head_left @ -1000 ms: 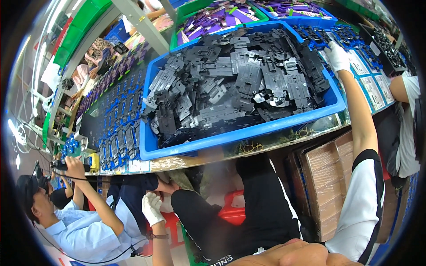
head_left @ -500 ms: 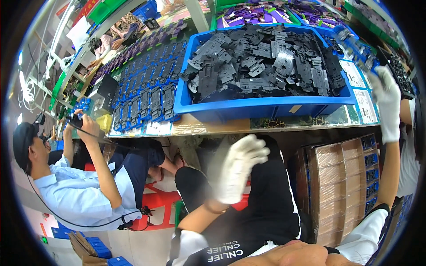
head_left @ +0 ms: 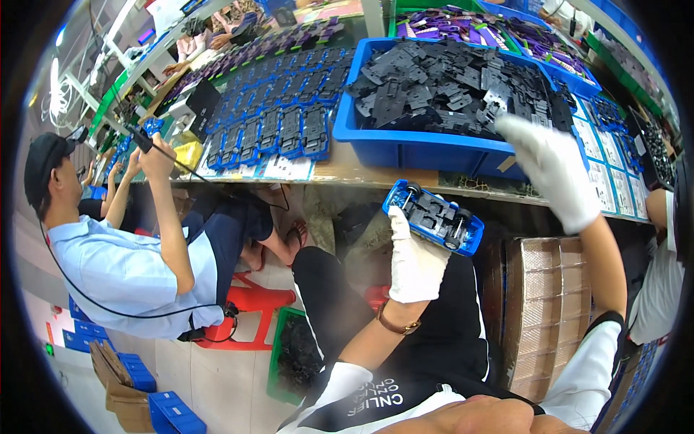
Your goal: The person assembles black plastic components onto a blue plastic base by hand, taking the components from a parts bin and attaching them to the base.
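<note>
My left hand (head_left: pixel 413 262), in a white glove, grips a blue toy car (head_left: pixel 434 217) above my lap. Its underside faces up, showing small wheels and a dark inner frame. My right hand (head_left: pixel 547 165), gloved too and somewhat smeared by motion, is over the front right rim of a big blue bin (head_left: pixel 426 153). Its fingers reach out toward the black plastic base plates (head_left: pixel 441 87) heaped inside, and nothing shows in them.
Rows of blue and black car bodies (head_left: pixel 271 134) cover the table left of the bin. Purple parts (head_left: pixel 463 30) fill trays behind it. A divided brown carton (head_left: pixel 547 304) stands by my right leg. A co-worker (head_left: pixel 137 246) sits at the left; a green crate (head_left: pixel 293 354) is on the floor.
The blurred blue car, earlier by my right hand at the far right, is now in my left hand. My right hand has moved left to the bin. The view has shifted too.
</note>
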The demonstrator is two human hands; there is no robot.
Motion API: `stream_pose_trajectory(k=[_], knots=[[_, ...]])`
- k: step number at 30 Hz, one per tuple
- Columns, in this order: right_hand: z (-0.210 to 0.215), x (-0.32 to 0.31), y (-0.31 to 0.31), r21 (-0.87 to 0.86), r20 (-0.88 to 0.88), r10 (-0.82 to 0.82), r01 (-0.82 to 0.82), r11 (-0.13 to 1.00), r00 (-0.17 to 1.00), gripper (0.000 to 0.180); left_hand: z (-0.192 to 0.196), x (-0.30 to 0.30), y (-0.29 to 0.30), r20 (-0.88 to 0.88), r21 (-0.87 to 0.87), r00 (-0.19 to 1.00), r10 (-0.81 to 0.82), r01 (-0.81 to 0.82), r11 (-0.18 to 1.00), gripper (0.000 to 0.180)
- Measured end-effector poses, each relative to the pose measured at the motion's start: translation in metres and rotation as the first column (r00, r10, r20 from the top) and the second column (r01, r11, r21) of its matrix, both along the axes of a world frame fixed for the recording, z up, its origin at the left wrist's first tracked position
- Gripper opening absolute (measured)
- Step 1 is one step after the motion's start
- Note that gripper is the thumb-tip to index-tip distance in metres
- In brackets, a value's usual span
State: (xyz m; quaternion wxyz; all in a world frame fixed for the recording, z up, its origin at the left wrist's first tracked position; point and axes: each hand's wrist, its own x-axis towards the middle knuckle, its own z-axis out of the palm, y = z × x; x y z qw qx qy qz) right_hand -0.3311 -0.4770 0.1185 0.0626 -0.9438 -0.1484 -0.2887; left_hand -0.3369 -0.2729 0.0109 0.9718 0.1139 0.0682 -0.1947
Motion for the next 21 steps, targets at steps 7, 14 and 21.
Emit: stream_pose_trajectory(k=[7,14,21], knots=[[-0.005,0.085,-0.024,-0.103,-0.301,-0.185,0.161,0.982,0.936,0.029,-0.010,-0.007,0.022,0.016,-0.140,0.999,-0.050,0.052,0.989,0.059],[0.007,0.074,-0.032,0.365,-0.577,-0.211,0.479,0.798,0.789,0.012,-0.011,-0.004,0.041,0.066,-0.213,0.997,-0.049,0.062,0.975,0.067],[-0.016,0.075,-0.080,0.444,-0.527,-0.267,0.529,0.723,0.807,0.040,-0.008,-0.008,0.054,0.069,-0.223,0.994,-0.080,0.093,0.970,0.076]])
